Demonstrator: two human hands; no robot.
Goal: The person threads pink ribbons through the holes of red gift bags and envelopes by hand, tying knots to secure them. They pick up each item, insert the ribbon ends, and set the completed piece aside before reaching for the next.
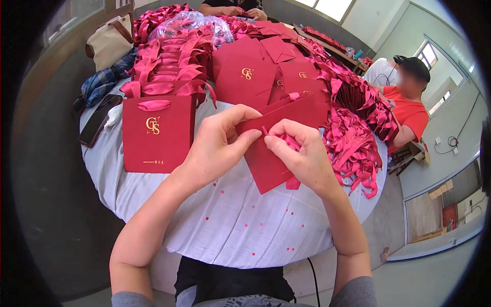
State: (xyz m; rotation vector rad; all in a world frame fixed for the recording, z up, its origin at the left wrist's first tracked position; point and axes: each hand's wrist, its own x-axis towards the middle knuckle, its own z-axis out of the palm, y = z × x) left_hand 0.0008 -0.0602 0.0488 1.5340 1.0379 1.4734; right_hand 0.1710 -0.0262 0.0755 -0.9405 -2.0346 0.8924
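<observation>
Your left hand (220, 146) is pinched on the upper edge of a flat red bag (266, 166), thumb on the near face and fingers curled over the top. Your right hand (303, 153) meets it at the same edge, thumb and forefinger closed on a pink ribbon (292, 183), which runs under the palm and shows again below the hand. The bag is held tilted just above the white tablecloth (230, 225), in the middle of the view, between both hands. To the left, a finished bag (156, 134) stands upright with gold lettering and a ribbon handle; a row of like bags (171, 61) stands behind it. Flat bags (245, 77) lie stacked beyond your hands. A ribbon heap (353, 148) lies at the table's right edge, near your right hand. A phone (97, 120) lies at the left edge, with plaid cloth (102, 82) and a tan handbag (110, 43) beyond it. A co-worker (409, 112) in an orange shirt sits at the right; another person's hands (240, 10) rest at the far side
</observation>
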